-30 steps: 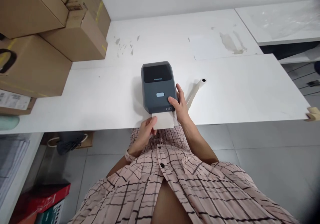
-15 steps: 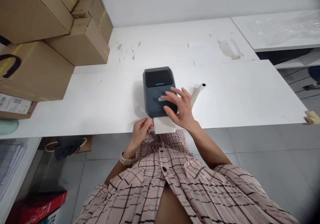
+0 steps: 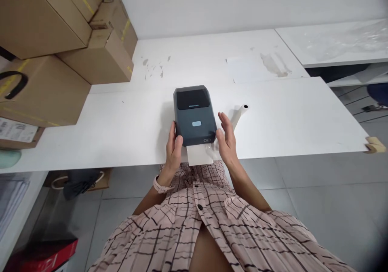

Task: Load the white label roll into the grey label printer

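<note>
Here the left hand [image 3: 173,150] cupped the left side of the dark grey boxy label printer [image 3: 195,115], fingers loosely curled. The right hand [image 3: 226,139] stood flat and spread just beside its right side. White label paper [image 3: 199,155] stuck out near. The printer sat at the near edge of the white table [image 3: 121,130], with a white paper roll [image 3: 238,115] to its right and brown cardboard boxes [image 3: 60,53] far left.

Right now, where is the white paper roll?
In the head view, the paper roll lies on the white table, right of the printer, just beyond the right hand.
</note>
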